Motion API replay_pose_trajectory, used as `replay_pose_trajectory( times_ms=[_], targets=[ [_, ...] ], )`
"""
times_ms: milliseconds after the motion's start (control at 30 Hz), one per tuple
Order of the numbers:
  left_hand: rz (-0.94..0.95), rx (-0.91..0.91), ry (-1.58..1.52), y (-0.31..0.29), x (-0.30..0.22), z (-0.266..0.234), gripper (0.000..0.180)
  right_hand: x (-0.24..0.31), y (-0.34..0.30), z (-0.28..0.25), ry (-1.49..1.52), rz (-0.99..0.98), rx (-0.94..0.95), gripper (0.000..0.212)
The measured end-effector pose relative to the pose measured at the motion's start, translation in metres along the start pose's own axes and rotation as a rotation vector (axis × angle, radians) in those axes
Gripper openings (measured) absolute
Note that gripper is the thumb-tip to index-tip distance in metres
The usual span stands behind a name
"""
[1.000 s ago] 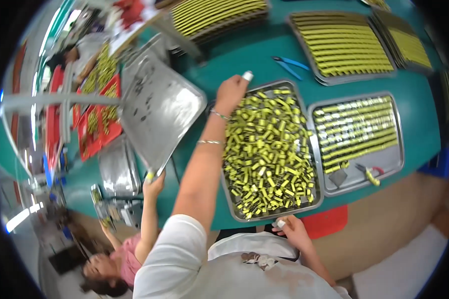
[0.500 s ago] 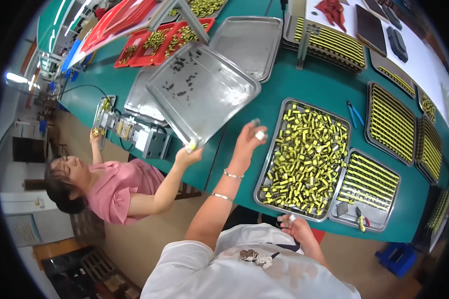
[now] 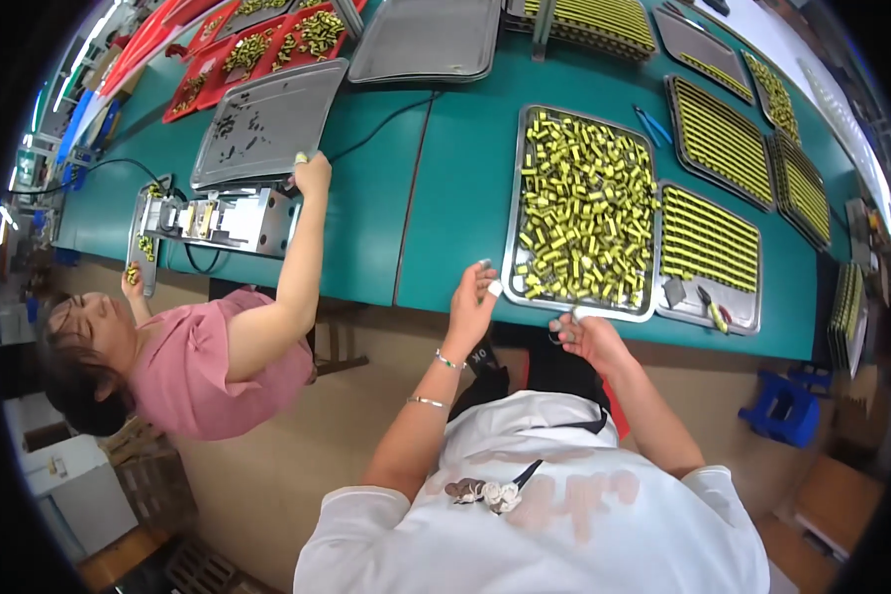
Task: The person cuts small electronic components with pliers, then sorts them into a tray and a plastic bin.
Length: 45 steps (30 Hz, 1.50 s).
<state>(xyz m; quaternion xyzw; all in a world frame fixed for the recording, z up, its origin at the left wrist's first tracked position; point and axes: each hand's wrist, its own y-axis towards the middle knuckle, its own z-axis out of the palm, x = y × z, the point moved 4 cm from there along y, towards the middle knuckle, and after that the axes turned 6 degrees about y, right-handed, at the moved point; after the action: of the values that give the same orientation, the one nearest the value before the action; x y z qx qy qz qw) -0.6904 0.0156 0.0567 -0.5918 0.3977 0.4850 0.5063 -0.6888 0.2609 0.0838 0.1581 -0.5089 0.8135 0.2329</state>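
A large metal tray (image 3: 512,259) heaped with loose yellow-and-black parts (image 3: 586,208) lies on the green table before me. By its near left corner, my left hand (image 3: 473,302) has its fingers apart and holds nothing; white covers show on some fingertips. At the near rim, my right hand (image 3: 592,339) reaches up with fingers spread, close to or touching the edge. Alongside on the right is a smaller tray (image 3: 733,302) with rows of the same parts, a small grey block (image 3: 674,291) and yellow-and-red handled cutters (image 3: 713,312).
To the left, a person in pink (image 3: 238,366) holds a metal tray (image 3: 302,99) behind a small bench machine (image 3: 223,220). Red bins (image 3: 208,84) and a tray (image 3: 426,45) lie beyond. Blue pliers (image 3: 651,127) and a filled tray (image 3: 723,144) are at right; a blue stool (image 3: 782,411) stands below.
My left hand has drawn back from beside the co-worker's tray to the large tray's near corner. The co-worker's tray has moved away left and lower. My view has shifted.
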Motion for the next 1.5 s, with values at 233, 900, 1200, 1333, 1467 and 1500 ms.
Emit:
replay_pose_trajectory(
  times_ms=[233,900,1200,1333,1467,1500],
  targets=[
    [0.011,0.048,0.05,0.008,-0.008,0.006,0.047,0.0,-0.033,0.007,-0.42,-0.032,-0.019,0.022],
    [-0.132,-0.682,0.799,0.078,-0.07,0.139,0.019,0.394,0.062,-0.128,-0.915,-0.85,-0.225,0.016],
    [-0.086,-0.688,0.847,0.12,-0.094,0.143,0.022,0.505,0.18,-0.125,-1.446,-1.016,-0.395,0.017],
    [-0.042,-0.63,0.846,0.113,-0.106,0.127,0.019,0.498,0.185,-0.098,-1.545,-1.056,-0.35,0.012],
    [-0.078,-0.541,0.886,0.099,-0.11,0.118,0.014,0.483,0.176,-0.092,-1.623,-0.809,-0.417,0.013],
    [-0.112,-0.511,0.902,0.097,-0.112,0.113,0.014,0.48,0.17,-0.08,-1.632,-0.834,-0.415,0.013]
  ],
)
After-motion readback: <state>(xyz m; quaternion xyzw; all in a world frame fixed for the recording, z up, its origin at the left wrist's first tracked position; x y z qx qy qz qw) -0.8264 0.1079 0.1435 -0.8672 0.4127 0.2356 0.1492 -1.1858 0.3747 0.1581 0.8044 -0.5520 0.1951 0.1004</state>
